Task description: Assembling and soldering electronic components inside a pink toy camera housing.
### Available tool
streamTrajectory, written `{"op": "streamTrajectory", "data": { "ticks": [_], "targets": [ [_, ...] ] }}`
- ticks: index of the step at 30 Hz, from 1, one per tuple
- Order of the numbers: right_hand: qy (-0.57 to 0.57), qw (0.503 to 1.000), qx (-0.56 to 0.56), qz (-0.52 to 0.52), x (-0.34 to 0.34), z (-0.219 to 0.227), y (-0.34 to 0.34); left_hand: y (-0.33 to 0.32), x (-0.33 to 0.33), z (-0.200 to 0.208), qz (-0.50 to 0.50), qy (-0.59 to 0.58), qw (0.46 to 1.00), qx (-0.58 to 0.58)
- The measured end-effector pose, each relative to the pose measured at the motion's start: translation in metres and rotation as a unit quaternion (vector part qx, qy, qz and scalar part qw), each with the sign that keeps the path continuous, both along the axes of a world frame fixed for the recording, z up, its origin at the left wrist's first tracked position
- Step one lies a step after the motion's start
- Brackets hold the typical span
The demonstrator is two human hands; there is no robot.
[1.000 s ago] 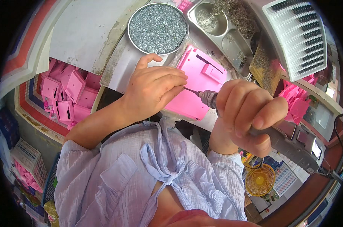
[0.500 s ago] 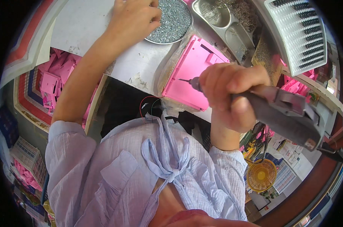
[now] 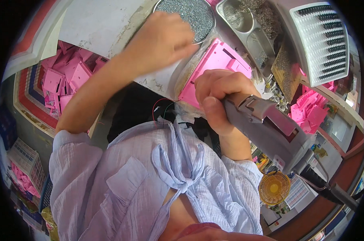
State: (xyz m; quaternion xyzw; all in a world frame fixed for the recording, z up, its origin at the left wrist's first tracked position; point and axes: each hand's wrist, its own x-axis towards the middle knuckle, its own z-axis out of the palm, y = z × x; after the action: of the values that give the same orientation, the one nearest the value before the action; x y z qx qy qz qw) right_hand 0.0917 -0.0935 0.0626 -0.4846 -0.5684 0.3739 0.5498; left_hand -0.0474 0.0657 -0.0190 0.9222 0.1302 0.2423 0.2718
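Note:
My right hand (image 3: 226, 94) wraps around a grey power screwdriver (image 3: 266, 130), raised over a pink plastic casing (image 3: 215, 56). The hand and tool cover the casing's near right part, and the driver's tip is hidden behind my fingers. My left hand (image 3: 162, 42) hovers between the casing and a round metal bowl of small silvery screws (image 3: 194, 14), its fingers bent together. Whatever those fingers hold, if anything, is out of sight. Clear plastic wrap (image 3: 182, 76) lies along the casing's left side.
Pink parts fill a striped basket (image 3: 29, 96) at left and a heap (image 3: 310, 110) at right. Behind the casing sits a metal compartment tray (image 3: 250, 40) with small hardware. A white bristled rack (image 3: 320, 44) stands far right. The driver's cord (image 3: 342, 197) trails right.
My left hand has come away from the screw bowl, moving nearer and right toward the casing. The screwdriver has tilted, its body swinging nearer, and its tip has gone out of sight.

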Motion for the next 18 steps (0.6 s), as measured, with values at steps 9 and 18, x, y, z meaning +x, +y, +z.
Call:
{"op": "streamTrajectory", "data": {
  "ticks": [9,18],
  "targets": [
    [0.167,0.974,0.099,0.115,0.020,0.025,0.000,-0.064,-0.026,0.016,-0.026,-0.042,0.996,-0.077],
    [0.199,0.976,0.077,0.039,0.001,0.025,-0.018,-0.072,-0.030,0.019,-0.055,-0.030,0.997,-0.041]
  ]
}}
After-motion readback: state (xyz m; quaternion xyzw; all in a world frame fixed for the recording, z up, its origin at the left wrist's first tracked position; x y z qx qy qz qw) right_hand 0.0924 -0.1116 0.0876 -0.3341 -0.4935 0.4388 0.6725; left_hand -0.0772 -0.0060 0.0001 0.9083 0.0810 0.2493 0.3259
